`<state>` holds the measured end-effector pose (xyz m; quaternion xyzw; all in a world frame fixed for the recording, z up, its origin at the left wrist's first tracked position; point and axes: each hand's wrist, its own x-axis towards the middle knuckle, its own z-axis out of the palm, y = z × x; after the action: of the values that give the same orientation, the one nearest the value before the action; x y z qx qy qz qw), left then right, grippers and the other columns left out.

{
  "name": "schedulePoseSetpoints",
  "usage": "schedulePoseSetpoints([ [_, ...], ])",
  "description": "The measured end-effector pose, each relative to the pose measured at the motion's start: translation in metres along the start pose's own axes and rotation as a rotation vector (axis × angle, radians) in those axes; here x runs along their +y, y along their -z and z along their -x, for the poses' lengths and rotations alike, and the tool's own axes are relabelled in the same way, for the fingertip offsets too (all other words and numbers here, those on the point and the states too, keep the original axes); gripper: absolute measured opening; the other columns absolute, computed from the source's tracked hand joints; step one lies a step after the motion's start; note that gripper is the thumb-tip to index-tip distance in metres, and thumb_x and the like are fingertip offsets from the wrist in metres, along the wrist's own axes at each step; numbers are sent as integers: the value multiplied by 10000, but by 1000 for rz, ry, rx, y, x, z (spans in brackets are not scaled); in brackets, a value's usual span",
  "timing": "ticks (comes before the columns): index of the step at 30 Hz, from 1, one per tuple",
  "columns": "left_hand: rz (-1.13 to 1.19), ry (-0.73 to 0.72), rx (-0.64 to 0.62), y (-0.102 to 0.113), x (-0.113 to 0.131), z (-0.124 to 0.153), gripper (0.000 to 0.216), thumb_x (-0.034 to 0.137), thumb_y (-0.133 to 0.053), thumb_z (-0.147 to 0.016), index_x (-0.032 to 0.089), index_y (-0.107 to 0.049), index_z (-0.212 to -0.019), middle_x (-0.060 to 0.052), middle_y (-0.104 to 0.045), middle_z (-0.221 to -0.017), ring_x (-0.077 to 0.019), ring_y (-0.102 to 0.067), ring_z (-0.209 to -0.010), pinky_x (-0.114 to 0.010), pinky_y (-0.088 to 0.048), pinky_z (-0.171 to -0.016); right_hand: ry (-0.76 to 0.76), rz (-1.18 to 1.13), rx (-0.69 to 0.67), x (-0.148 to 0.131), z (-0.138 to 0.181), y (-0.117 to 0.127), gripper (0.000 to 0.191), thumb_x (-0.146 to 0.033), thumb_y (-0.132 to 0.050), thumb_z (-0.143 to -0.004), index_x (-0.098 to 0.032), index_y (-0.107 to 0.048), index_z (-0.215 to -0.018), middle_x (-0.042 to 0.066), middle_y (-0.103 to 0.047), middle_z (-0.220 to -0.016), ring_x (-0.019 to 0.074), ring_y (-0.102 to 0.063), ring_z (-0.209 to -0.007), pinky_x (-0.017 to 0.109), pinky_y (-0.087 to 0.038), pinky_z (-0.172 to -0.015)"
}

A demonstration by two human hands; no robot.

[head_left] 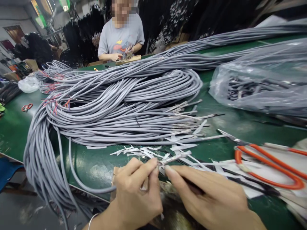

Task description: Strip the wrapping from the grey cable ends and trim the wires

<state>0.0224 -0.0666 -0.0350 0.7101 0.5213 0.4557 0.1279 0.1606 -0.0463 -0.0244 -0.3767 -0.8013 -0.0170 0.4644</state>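
Note:
My left hand [136, 188] is closed in a pinch on a grey cable [93, 190], which runs into it from the left. The cable's stripped end [176, 158], wrapped in silvery shielding, sticks out past my fingertips to the right. My right hand [208, 188] is closed with its thumb against the shielding. A slim dark tool handle [195, 187] shows under its fingers; the tool's working tip is hidden. White strips [136, 150] of peeled wrapping lie just beyond both hands.
A large bundle of grey cables [124, 92] covers the green table [96, 169]. Orange-handled scissors [268, 163] lie at right, below a clear plastic bag [259, 80] of dark parts. Small red scissors [27, 107] are at left. A co-worker [121, 35] works across the table.

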Motion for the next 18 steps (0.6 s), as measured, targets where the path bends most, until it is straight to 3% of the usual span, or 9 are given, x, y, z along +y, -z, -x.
schedulePoseSetpoints([
  [5, 13, 6, 12, 1, 2, 1, 225, 129, -513, -816, 136, -714, -914, -15, -554, -563, -90, -446, -450, -216, -342, -415, 69, 0, -3, -1, 5, -3, 277, -130, -418, -909, -219, -591, -712, -12, -664, -549, 108, -623, -469, 210, -501, -520],
  [8, 39, 77, -5, 2, 4, -2, 209, 152, -523, -811, 148, -722, -872, -12, -541, -553, -93, -461, -458, -213, -349, -422, 30, -7, 64, 0, 8, -7, 259, -153, -420, -916, -218, -572, -716, -17, -650, -530, 101, -596, -425, 209, -477, -478],
  [18, 30, 62, -5, 0, 5, -3, 208, 155, -523, -792, 124, -721, -847, -18, -524, -543, -97, -447, -431, -225, -328, -405, 66, -28, 111, 4, 6, -5, 216, -135, -435, -910, -216, -558, -751, -22, -658, -541, 99, -606, -425, 208, -476, -471],
])
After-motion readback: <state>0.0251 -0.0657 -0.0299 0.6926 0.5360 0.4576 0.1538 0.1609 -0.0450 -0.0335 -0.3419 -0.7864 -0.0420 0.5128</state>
